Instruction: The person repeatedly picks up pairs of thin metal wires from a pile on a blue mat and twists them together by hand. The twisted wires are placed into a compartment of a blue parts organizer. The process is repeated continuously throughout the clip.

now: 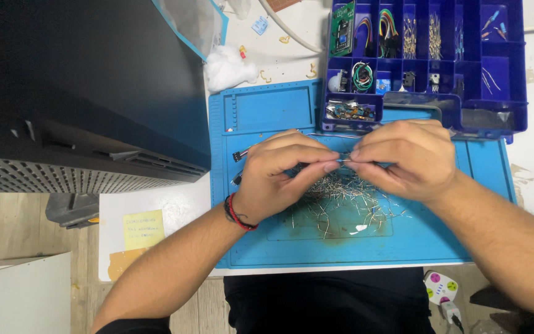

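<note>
Both hands were meeting right over the middle of the blue work mat (403, 247), and the reason looked pretty obvious: that's where the loose heap of thin wire-legged components (341, 201) was dumped, so anything dropped just fell back into the pile. The left hand (276, 176) had its thumb and forefinger pinched shut on one end of a single thin component lead (343, 160), and the right hand (406, 158) was pinched on the other end, fingertips nearly touching, with the piece held just above the heap. It's tiny and half hidden by the fingers, so I couldn't really say what kind of part it was, maybe a resistor. The blue compartment organiser (502, 117) sat open at the far edge of the mat, within easy reach, its bins already holding jumper wires, small boards and more leaded parts. A wad of white cotton (227, 68) and a yellow sticky note (143, 229) were parked off to the left, well clear of the hands.
</note>
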